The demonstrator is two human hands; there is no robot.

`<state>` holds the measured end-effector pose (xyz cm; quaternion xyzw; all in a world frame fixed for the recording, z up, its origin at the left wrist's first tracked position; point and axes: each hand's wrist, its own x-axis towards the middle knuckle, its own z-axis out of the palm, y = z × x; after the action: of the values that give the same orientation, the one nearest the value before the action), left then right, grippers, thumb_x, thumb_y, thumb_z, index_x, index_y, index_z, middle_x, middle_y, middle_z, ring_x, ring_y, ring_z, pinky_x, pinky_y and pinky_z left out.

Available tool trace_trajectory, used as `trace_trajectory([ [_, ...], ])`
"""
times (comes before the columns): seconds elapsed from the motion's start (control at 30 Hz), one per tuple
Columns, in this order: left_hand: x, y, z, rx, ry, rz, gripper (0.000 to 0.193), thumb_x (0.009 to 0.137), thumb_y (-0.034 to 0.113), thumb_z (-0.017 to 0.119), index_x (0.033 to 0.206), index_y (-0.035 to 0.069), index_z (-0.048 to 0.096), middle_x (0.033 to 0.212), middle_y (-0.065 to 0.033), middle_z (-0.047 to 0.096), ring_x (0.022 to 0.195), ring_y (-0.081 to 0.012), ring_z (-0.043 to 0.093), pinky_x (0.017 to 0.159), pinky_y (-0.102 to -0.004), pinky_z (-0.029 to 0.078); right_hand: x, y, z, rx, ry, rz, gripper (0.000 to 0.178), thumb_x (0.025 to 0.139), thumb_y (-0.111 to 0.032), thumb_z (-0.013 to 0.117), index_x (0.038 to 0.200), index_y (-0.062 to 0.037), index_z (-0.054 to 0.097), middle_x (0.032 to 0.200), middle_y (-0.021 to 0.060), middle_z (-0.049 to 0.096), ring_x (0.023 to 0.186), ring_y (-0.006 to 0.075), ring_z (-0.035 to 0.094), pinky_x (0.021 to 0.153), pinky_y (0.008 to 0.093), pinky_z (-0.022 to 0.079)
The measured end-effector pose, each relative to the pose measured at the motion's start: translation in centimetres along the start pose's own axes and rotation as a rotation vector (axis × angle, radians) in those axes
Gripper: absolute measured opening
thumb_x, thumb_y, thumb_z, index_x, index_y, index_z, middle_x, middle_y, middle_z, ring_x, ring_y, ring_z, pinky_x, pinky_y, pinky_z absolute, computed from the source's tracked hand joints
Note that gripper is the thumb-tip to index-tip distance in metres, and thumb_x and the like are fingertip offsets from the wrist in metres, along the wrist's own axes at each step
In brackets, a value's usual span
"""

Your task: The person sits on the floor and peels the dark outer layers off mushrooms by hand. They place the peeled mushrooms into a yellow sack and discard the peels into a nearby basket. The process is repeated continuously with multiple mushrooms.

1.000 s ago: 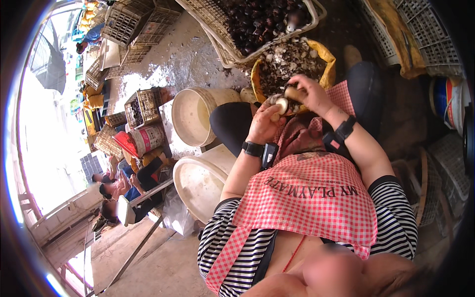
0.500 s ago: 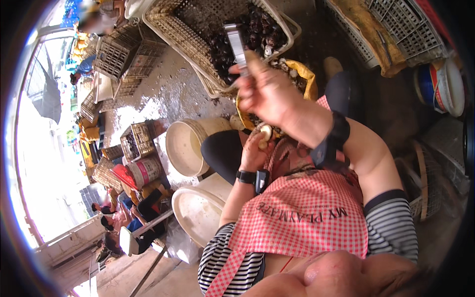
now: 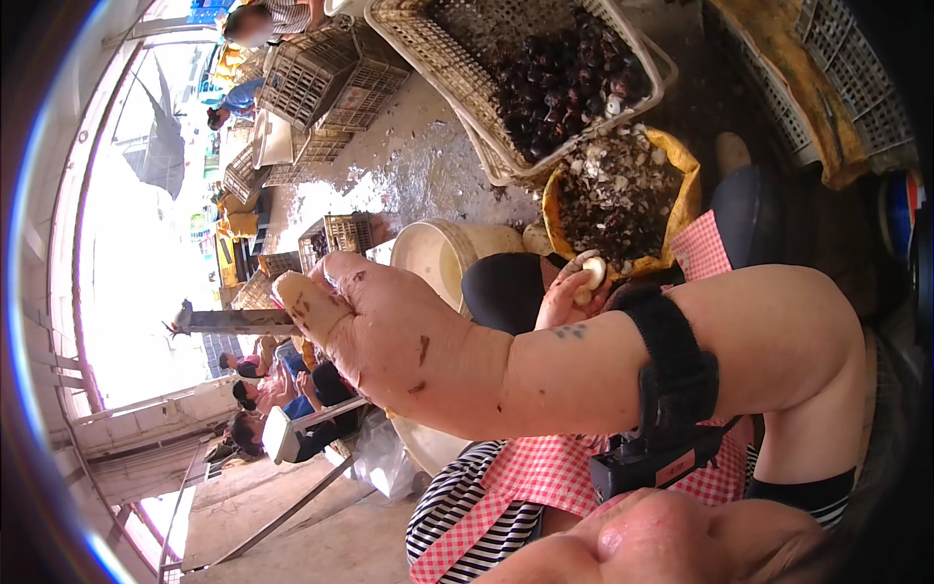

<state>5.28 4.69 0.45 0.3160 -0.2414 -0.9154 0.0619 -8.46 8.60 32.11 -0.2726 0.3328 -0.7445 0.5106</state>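
My right hand (image 3: 379, 341) is raised close in front, stretched to the left across the view, with bits of dark peel stuck to its skin. It is closed on a peeling knife (image 3: 243, 322), a flat metal tool with scraps at its far end. Farther back, my left hand (image 3: 559, 297) holds a peeled white water chestnut (image 3: 593, 269), with a second pale piece (image 3: 583, 294) beside it. Just beyond the left hand stands a yellow sack (image 3: 687, 185) of dark and white peelings. Behind it, dark unpeeled water chestnuts (image 3: 559, 88) lie in a plastic basket (image 3: 467, 83).
A whitish bucket (image 3: 420, 248) stands left of my knee. Stacked crates (image 3: 309, 78) and wet floor (image 3: 404, 180) lie farther left, where several people sit, one in pink (image 3: 277, 384). More crates (image 3: 856, 73) with a yellow sack over them stand at the right.
My right hand with the knife has swung left and up toward the view, away from my left hand. The left hand still holds the white water chestnut. The view has shifted.
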Motion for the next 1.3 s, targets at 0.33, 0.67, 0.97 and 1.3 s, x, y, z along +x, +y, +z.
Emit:
trace_trajectory([
  [0.33, 0.2, 3.4, 4.9, 0.262, -0.061, -0.064, 0.041, 0.096, 0.008, 0.058, 0.136, 0.010, 0.053, 0.117, -0.0075, 0.065, 0.101, -0.0229, 0.067, 0.079, -0.0330, 0.059, -5.3, 9.5, -19.1, -0.144, 0.385, 0.117, 0.062, 0.096, -0.059, 0.058, 0.135, -0.0115, 0.054, 0.082, -0.0077, 0.045, 0.069, 0.0017, 0.041, 0.056, 0.0157, 0.036],
  [0.67, 1.4, 3.5, 4.8, 0.393, -0.073, -0.153, 0.032, 0.096, 0.008, 0.057, 0.128, 0.005, 0.056, 0.114, -0.0069, 0.066, 0.098, -0.0194, 0.067, 0.081, -0.0279, 0.055, -10.6, 21.3, -24.8, -0.957, 0.495, -0.150, 0.045, 0.093, -0.051, 0.068, 0.103, -0.0073, 0.062, 0.086, 0.0039, 0.064, 0.078, 0.0173, 0.059, 0.071, 0.0290, 0.048],
  [0.97, 1.4, 3.7, 5.0, 0.341, -0.075, -0.035, 0.041, 0.094, 0.006, 0.059, 0.135, 0.005, 0.051, 0.117, -0.0087, 0.065, 0.101, -0.0215, 0.067, 0.088, -0.0326, 0.057, -9.8, 20.9, -25.1, -0.930, 0.459, -0.107, 0.043, 0.089, -0.051, 0.072, 0.103, -0.0114, 0.062, 0.077, 0.0047, 0.059, 0.069, 0.0160, 0.055, 0.066, 0.0290, 0.048],
  [1.3, 1.8, 2.6, 2.9, 1.302, -0.183, 0.382, 0.029, 0.089, 0.003, 0.064, 0.118, 0.008, 0.064, 0.115, -0.0120, 0.064, 0.100, -0.0251, 0.065, 0.085, -0.0329, 0.053, -9.5, 20.7, -25.2, -1.230, 0.481, -0.154, 0.054, 0.085, -0.057, 0.073, 0.108, -0.0095, 0.062, 0.077, 0.0080, 0.063, 0.066, 0.0210, 0.060, 0.060, 0.0316, 0.049],
])
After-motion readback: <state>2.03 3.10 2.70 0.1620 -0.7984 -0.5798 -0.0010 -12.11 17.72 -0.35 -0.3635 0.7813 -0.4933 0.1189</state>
